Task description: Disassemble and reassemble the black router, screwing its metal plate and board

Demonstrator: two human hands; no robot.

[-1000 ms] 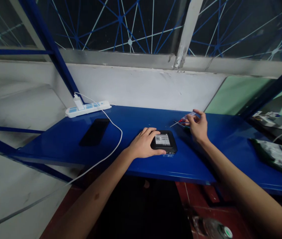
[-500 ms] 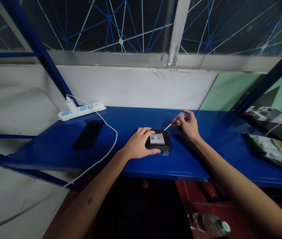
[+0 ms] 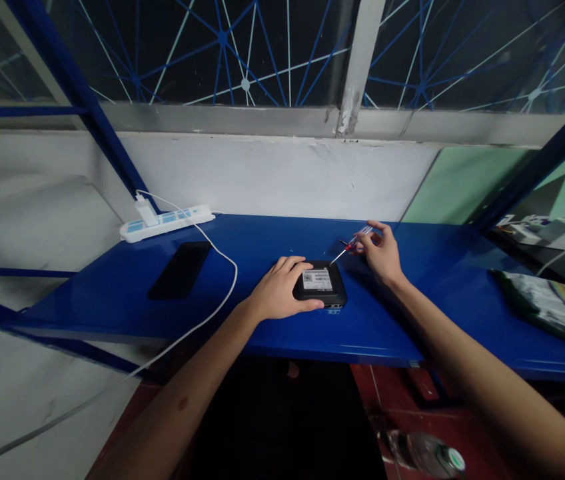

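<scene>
A small black box lies flat near the front edge of the blue worktop, roughly at its middle, turned so that a white label faces up. The label carries dark print and what looks like a code block, too small to read. The left hand lies over the box's left side, fingers curled over the far edge and thumb along the near one, a grasp that seems meant to keep the box from sliding. The right hand pinches a thin screwdriver with a red and clear handle between fingertips and thumb; its metal tip slants down to the box's far right corner, where a screw may sit, though none can be made out. To the left lie a dark phone and, against the wall, a white power strip with a white cable trailing off the front edge. A printed packet lies at far right, and a plastic bottle sits on the floor below.
</scene>
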